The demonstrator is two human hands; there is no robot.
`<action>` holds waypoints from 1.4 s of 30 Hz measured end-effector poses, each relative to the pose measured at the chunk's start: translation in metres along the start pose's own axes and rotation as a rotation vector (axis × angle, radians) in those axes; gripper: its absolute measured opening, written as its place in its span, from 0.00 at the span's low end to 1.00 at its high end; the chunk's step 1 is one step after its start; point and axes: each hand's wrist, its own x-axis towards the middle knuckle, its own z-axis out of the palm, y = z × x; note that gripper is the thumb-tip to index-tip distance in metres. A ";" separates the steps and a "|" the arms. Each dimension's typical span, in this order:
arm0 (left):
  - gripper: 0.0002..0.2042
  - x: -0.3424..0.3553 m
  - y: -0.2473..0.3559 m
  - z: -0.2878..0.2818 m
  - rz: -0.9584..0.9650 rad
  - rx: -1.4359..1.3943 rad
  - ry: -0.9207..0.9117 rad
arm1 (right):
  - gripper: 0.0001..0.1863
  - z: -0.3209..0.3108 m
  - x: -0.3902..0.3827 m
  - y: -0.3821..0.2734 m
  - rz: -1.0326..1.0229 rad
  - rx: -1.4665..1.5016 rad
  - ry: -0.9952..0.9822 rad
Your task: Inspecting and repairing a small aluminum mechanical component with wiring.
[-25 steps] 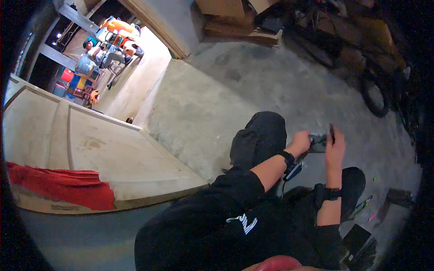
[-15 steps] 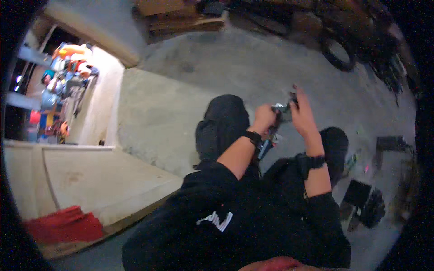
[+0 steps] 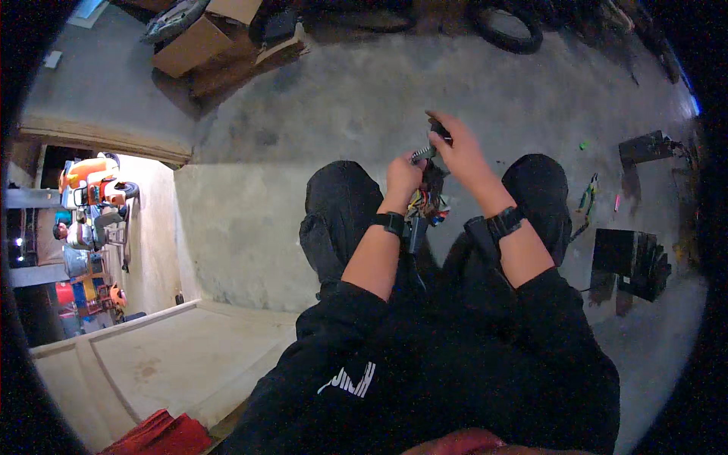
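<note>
My left hand (image 3: 403, 178) is closed on a small dark green part with a metal toothed edge (image 3: 421, 154), held between my knees. My right hand (image 3: 460, 155) is above it, index finger stretched, thumb and fingers around a small black piece (image 3: 440, 129) at the top of that part; its exact shape is hard to make out. A bundle of coloured wires and connectors (image 3: 426, 203) hangs below my left hand, beside a dark elongated object (image 3: 415, 233) with a cable.
Black boxy units (image 3: 618, 254), a dark box (image 3: 641, 148) and green-handled pliers (image 3: 588, 197) lie right. Tyres (image 3: 531, 38) and cardboard boxes (image 3: 189, 49) line the back. A doorway at left shows a seated person (image 3: 80, 235) and an orange scooter (image 3: 80, 176); red cloth (image 3: 163, 436) lies lower left.
The view has swung round, moving the doorway lower and the floor more upright. My hands, still on the dark part, appear higher and farther left, with more of the coloured wires showing.
</note>
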 end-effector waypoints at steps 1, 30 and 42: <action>0.13 0.002 -0.008 0.000 -0.083 -0.093 -0.011 | 0.23 -0.001 0.002 -0.010 0.030 -0.005 -0.053; 0.14 -0.010 0.030 -0.005 -0.069 -0.056 0.019 | 0.22 -0.020 -0.002 -0.009 0.023 -0.006 -0.065; 0.17 0.003 0.011 -0.005 -0.173 -0.181 0.000 | 0.25 -0.026 0.000 -0.026 0.139 -0.299 -0.032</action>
